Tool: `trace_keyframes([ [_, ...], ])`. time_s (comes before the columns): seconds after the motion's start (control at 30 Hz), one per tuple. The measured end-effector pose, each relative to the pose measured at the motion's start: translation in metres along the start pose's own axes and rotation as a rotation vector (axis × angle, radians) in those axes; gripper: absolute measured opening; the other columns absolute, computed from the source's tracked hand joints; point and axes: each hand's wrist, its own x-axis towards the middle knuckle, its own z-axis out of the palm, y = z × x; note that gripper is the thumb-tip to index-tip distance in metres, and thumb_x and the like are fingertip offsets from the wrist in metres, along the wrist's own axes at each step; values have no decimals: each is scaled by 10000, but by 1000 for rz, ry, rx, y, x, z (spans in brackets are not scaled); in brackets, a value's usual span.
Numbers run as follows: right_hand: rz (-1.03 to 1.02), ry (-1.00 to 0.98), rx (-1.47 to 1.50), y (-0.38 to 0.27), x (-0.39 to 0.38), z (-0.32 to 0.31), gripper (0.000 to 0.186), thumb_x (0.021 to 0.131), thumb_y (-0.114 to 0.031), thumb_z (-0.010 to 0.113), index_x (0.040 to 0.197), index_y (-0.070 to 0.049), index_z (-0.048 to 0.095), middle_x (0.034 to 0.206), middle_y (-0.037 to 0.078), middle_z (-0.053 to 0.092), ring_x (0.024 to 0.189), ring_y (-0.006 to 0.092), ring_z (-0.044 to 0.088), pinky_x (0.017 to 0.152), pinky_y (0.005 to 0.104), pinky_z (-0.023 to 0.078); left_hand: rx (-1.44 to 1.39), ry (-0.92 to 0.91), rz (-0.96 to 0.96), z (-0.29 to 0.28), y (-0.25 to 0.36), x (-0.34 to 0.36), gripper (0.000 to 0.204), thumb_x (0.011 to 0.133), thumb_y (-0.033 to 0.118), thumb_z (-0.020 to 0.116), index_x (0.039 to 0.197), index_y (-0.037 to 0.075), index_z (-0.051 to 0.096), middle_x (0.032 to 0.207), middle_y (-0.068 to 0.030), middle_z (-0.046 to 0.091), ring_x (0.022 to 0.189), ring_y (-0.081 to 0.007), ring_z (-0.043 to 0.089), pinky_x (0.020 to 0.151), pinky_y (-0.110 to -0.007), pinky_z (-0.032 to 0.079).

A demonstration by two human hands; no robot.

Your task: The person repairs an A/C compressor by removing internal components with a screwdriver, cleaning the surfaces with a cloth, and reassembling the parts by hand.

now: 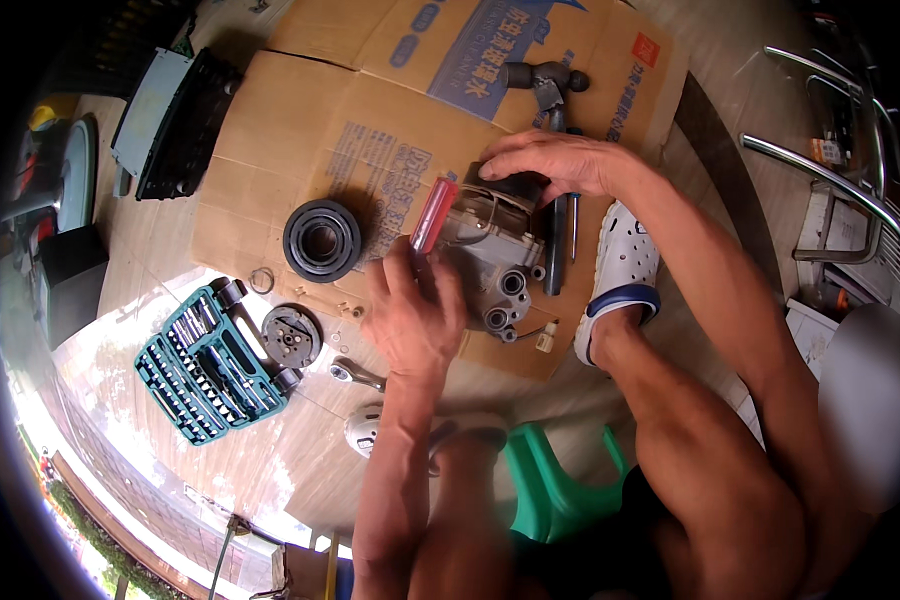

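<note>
A metal compressor [490, 245] with round ports lies on a flattened cardboard sheet. My left hand [413, 315] is closed around a screwdriver with a translucent red handle [434, 213], held against the compressor's left side; its tip is not distinguishable. My right hand [562, 163] curves over the compressor's far end, thumb and fingers gripping a dark round part [515, 184] there. Whether that part is attached cannot be seen. Left of the compressor lies a black grooved pulley [292, 240]. Nearer me are a round clutch plate [292, 338] and a thin metal ring [261, 280].
A ball-peen hammer [547, 84] lies beyond my right hand, its handle running beside the compressor. A thin screwdriver [574, 225] is alongside. At left stands an open green socket set [210, 365], with a ratchet [356, 374] nearby. My clog [625, 262] borders the cardboard; a green stool [560, 485] is below.
</note>
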Motion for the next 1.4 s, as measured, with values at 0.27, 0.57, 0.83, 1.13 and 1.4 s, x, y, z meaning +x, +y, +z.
trace_keyframes([
  [0.27, -59, 78, -47, 4, -2, 7, 718, 825, -575, 759, 1345, -90, 659, 1381, 94, 622, 1379, 257, 481, 1080, 530, 412, 105, 85, 114, 12, -13, 0, 354, 923, 257, 695, 1233, 103, 621, 1021, -124, 659, 814, -348, 701, 668, -462, 546],
  [0.57, -80, 150, -155, -20, 6, 21, 830, 824, -654, 739, 1375, -42, 633, 1374, 141, 629, 1384, 314, 499, 978, 545, 531, -27, 121, 83, 15, -45, 11, 323, 972, 227, 656, 1222, 30, 600, 994, -146, 647, 793, -328, 690, 670, -437, 544],
  [0.83, -51, 211, -268, 1, 12, -4, 686, 952, -663, 633, 1172, -20, 719, 992, 106, 716, 821, 203, 703, 638, 320, 603, -59, 124, 53, 16, -42, 6, 291, 952, 227, 676, 1149, 16, 634, 900, -134, 660, 752, -310, 681, 663, -416, 534],
  [1.13, -21, 126, -524, -17, 18, -13, 535, 1009, -552, 621, 865, -40, 684, 656, 11, 558, 513, 109, 525, 443, 288, 413, -93, 167, 91, 23, -46, 5, 321, 917, 263, 692, 1162, 59, 650, 873, -85, 636, 688, -302, 663, 594, -426, 532],
  [1.4, -27, 83, -364, 0, 31, -18, 462, 1017, -490, 638, 896, -53, 722, 649, -16, 561, 527, 94, 507, 463, 281, 400, -76, 167, 108, 24, -51, 4, 310, 931, 263, 682, 1168, 66, 652, 859, -75, 638, 702, -294, 661, 588, -420, 529],
])
